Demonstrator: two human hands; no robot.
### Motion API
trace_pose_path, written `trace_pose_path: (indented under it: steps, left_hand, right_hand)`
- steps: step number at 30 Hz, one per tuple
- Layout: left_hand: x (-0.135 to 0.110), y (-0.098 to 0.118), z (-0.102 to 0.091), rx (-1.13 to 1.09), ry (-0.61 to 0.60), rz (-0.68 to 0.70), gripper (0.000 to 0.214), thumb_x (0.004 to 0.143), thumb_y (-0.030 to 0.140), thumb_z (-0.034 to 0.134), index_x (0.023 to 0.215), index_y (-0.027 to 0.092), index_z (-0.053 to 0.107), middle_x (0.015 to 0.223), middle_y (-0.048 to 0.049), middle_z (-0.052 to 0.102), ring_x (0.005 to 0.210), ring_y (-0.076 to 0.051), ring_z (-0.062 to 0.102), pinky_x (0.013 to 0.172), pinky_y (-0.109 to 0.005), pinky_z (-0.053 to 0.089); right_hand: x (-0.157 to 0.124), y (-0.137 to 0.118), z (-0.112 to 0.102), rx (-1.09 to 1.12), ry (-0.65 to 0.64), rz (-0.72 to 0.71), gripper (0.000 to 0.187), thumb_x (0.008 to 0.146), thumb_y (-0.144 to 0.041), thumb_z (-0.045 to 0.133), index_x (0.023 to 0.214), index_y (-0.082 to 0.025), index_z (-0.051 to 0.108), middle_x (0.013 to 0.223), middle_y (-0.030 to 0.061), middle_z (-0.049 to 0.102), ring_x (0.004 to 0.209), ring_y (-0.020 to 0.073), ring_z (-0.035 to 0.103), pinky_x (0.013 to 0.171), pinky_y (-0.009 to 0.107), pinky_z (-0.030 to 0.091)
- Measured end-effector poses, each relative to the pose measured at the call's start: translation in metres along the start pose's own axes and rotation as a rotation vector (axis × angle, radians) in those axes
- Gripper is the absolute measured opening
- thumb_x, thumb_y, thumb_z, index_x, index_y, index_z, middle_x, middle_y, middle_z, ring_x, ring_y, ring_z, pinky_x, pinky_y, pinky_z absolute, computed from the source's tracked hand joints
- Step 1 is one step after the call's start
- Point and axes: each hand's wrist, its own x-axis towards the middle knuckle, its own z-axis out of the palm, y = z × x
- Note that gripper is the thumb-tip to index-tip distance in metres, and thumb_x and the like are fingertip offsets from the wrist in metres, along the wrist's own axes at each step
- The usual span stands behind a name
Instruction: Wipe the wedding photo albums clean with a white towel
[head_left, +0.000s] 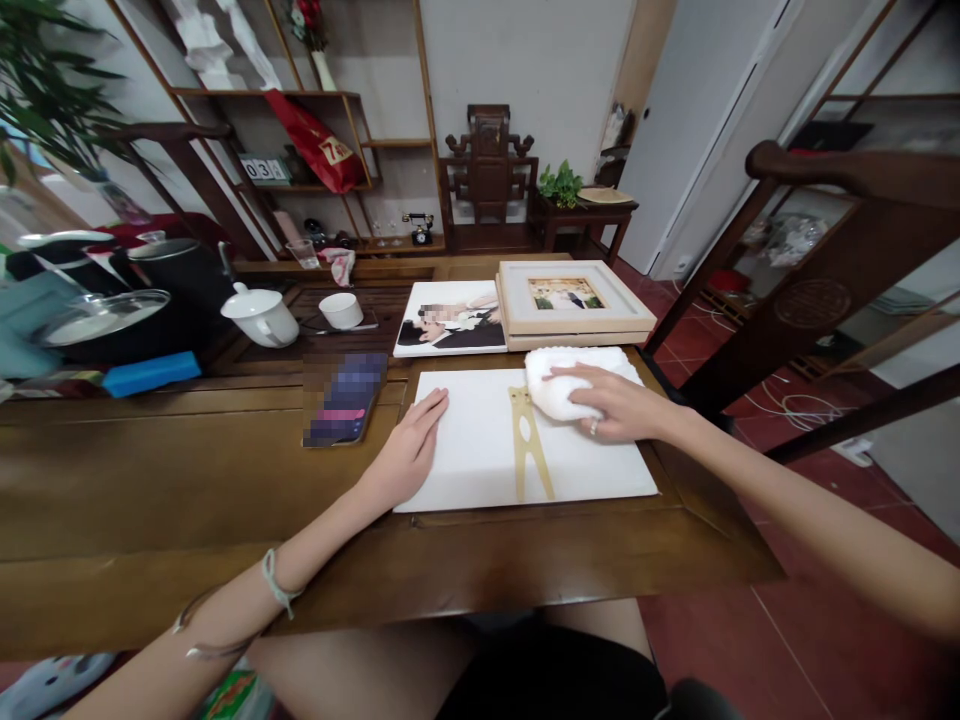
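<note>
A white board [465,440] lies flat on the wooden table, with a gold-coloured, A-shaped metal bracket [519,450] on its upward side. My left hand [409,450] rests on the board's left edge, fingers stretched out and together, holding nothing. In my right hand [619,400] is a bunched white cloth [555,375], pressed onto the board's upper right part. The cloth covers that corner and touches the top of the bracket. My right thumb and part of the fingers show around the cloth.
Behind the board lie a photo panel [454,320] and stacked wooden picture frames [577,330]. A phone [346,400] is left of my left hand. Farther left stand a lidded white cup [260,316], a small white bowl [341,311], a blue box [152,374] and dark pots [176,280].
</note>
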Motion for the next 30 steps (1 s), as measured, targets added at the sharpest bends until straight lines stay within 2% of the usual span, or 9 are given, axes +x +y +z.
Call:
trace_pose_path:
  steps: [6, 9, 13, 17, 21, 25, 30]
  left_hand:
    - [0.000, 0.000, 0.001, -0.001, 0.012, 0.003, 0.047, 0.093, 0.023, 0.029, 0.135, 0.012, 0.045, 0.145, -0.0127, 0.042, 0.137, -0.024, 0.033, 0.115, -0.046, 0.025]
    - [0.001, 0.001, 0.001, 0.004, 0.011, 0.002, 0.047, 0.093, 0.023, 0.028, 0.135, 0.010, 0.045, 0.145, -0.0138, 0.041, 0.137, -0.025, 0.034, 0.115, -0.046, 0.025]
    - [0.001, 0.002, 0.000, 0.000, 0.000, -0.008, 0.048, 0.093, 0.023, 0.028, 0.136, 0.009, 0.045, 0.146, -0.0143, 0.040, 0.137, -0.025, 0.033, 0.115, -0.045, 0.024]
    - [0.001, 0.002, 0.000, 0.001, -0.010, -0.006, 0.048, 0.093, 0.023, 0.028, 0.136, 0.011, 0.044, 0.146, -0.0131, 0.040, 0.138, -0.025, 0.032, 0.115, -0.046, 0.024]
    - [0.001, 0.001, 0.000, 0.009, -0.004, 0.001, 0.048, 0.093, 0.023, 0.028, 0.136, 0.011, 0.045, 0.146, -0.0131, 0.040, 0.138, -0.024, 0.032, 0.115, -0.046, 0.025]
    - [0.000, 0.000, 0.001, 0.015, -0.007, 0.001, 0.048, 0.093, 0.023, 0.028, 0.136, 0.009, 0.045, 0.146, -0.0140, 0.040, 0.138, -0.024, 0.033, 0.115, -0.045, 0.025]
    - [0.001, 0.001, 0.002, 0.014, 0.003, -0.008, 0.048, 0.092, 0.022, 0.027, 0.135, 0.008, 0.045, 0.146, -0.0147, 0.040, 0.137, -0.025, 0.033, 0.115, -0.046, 0.024]
  right_hand:
    - [-0.046, -0.067, -0.006, 0.060, -0.083, -0.095, 0.018, 0.070, -0.012, 0.056, 0.083, -0.019, 0.066, 0.146, 0.0101, 0.039, 0.140, 0.0295, 0.023, 0.113, 0.056, 0.020]
    - [-0.061, -0.086, -0.007, 0.061, -0.097, -0.115, 0.021, 0.065, -0.010, 0.057, 0.080, -0.020, 0.068, 0.147, 0.0094, 0.038, 0.139, 0.0313, 0.023, 0.112, 0.057, 0.020]
    - [-0.056, -0.074, -0.002, 0.026, -0.076, -0.157, 0.019, 0.068, -0.013, 0.058, 0.083, -0.019, 0.068, 0.146, 0.0126, 0.039, 0.138, 0.0339, 0.027, 0.109, 0.060, 0.024]
    - [-0.026, -0.039, 0.006, -0.085, -0.031, -0.128, 0.019, 0.077, -0.020, 0.057, 0.093, -0.015, 0.067, 0.143, 0.0182, 0.041, 0.137, 0.0336, 0.029, 0.107, 0.058, 0.028]
    - [-0.002, -0.018, 0.008, -0.167, -0.017, -0.079, 0.021, 0.081, -0.024, 0.058, 0.099, -0.016, 0.067, 0.142, 0.0176, 0.041, 0.137, 0.0324, 0.028, 0.107, 0.056, 0.028]
    - [-0.008, -0.030, 0.006, -0.175, -0.029, -0.087, 0.020, 0.086, -0.028, 0.055, 0.096, -0.018, 0.069, 0.143, 0.0166, 0.040, 0.136, 0.0346, 0.028, 0.105, 0.059, 0.029]
    - [-0.044, -0.077, 0.005, -0.129, -0.038, -0.129, 0.014, 0.082, -0.026, 0.059, 0.083, -0.019, 0.072, 0.143, 0.0170, 0.040, 0.135, 0.0395, 0.029, 0.101, 0.062, 0.030]
